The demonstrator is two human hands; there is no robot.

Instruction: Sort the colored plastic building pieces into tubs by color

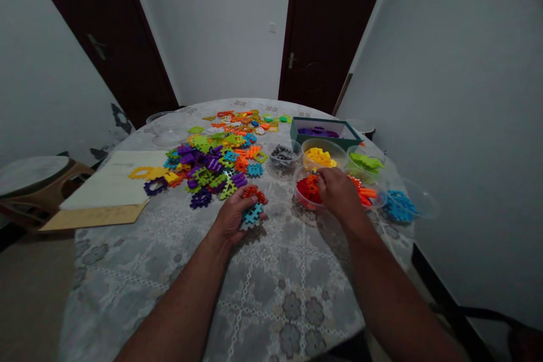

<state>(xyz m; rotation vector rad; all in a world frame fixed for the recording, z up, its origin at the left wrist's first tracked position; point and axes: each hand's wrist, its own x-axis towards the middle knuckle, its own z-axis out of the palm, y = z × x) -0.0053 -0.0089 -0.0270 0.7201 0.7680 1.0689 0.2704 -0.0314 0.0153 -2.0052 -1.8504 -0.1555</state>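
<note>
My left hand [230,216] is closed around two notched plastic building pieces, a light blue piece [253,216] in front and an orange-red piece [254,192] behind it. Over the clear round tub of red pieces [306,191], my right hand [339,191] has its fingers pinched together; an orange-red notched piece [311,182] lies right at the fingertips. Whether that piece is gripped or only touched is hidden. Left of my left hand spreads a heap of mixed purple, green, blue and orange pieces [207,164].
Around the red tub stand tubs of yellow pieces [319,157], grey pieces [283,153], green pieces [365,163] and blue pieces [399,206]. Behind them is a dark green box [354,137] with purple pieces. Small flat pieces [244,121] lie farther back; a paper sheet [114,178] lies left.
</note>
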